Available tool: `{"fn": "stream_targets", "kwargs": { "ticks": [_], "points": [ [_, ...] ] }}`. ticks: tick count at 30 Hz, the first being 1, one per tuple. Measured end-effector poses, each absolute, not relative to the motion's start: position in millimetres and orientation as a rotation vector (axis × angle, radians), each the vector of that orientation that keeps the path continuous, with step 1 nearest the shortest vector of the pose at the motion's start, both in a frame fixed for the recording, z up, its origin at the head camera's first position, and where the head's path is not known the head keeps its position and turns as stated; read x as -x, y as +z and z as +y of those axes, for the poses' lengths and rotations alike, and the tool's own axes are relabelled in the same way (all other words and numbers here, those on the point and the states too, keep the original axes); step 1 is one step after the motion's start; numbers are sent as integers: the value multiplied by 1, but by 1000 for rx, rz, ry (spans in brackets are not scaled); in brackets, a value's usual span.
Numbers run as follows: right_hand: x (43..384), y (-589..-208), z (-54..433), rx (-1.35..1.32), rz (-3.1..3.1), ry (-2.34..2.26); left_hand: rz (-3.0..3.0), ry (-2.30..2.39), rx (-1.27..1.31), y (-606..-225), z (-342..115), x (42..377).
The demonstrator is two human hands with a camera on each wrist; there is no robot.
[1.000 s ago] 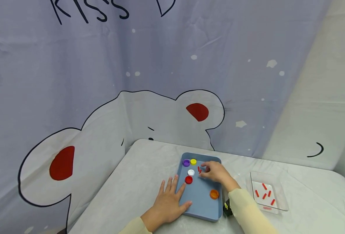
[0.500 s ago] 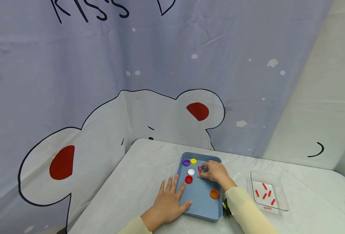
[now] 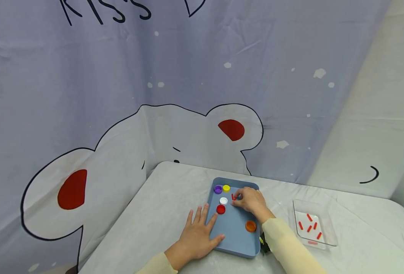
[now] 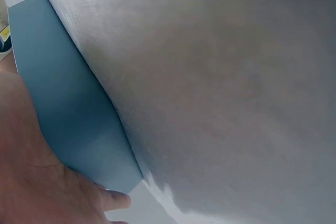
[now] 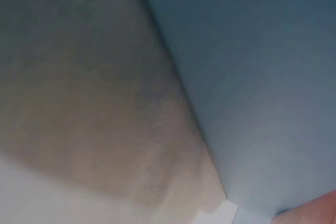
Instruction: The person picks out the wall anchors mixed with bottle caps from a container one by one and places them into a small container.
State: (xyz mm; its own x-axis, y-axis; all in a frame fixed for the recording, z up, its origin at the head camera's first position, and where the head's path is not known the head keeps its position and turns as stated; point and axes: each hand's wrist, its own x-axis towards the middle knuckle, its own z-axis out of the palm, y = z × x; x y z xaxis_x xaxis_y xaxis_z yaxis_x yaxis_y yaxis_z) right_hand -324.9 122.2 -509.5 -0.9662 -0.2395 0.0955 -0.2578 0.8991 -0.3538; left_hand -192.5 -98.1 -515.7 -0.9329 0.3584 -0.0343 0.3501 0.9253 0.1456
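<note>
My left hand point(image 3: 198, 238) lies with fingers spread over the near left edge of a blue-grey tray point(image 3: 236, 239); the left wrist view shows its palm point(image 4: 31, 166) against the tray's side wall point(image 4: 79, 103). Above the tray, my right hand point(image 3: 253, 201) pinches at a small red stick between thumb and index finger, the fingers covering most of it. Another red stick point(image 3: 232, 196) lies right beside the fingertips. Nearby in the tray are a white cap point(image 3: 223, 201), a red cap point(image 3: 220, 209), a purple cap point(image 3: 218, 189) and a yellow cap point(image 3: 226, 188).
An orange cap point(image 3: 251, 226) sits in the tray's near right part, under my right forearm. To the right, a clear plastic box point(image 3: 330, 232) holds several red sticks point(image 3: 309, 228). A dark object point(image 3: 264, 243) is partly hidden by my right sleeve. Printed curtains hang behind the white-covered table.
The thumb and index finger of my right hand have closed together over one of the red sticks. My left hand has stayed in place.
</note>
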Motion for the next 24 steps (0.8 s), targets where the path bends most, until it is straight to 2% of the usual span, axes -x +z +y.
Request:
{"fn": "stream_targets", "kwargs": {
  "ticks": [7,13,24],
  "points": [
    [324,-509,124,-385,-2981,603,3025,217,-559,-514,-98,192],
    [324,-507,127,-358,-2911,875,3031,208,-557,-514,-98,193],
    [315,-487,142,-476,-2768,1141,3011,235,-555,-518,-99,196]
  ]
}}
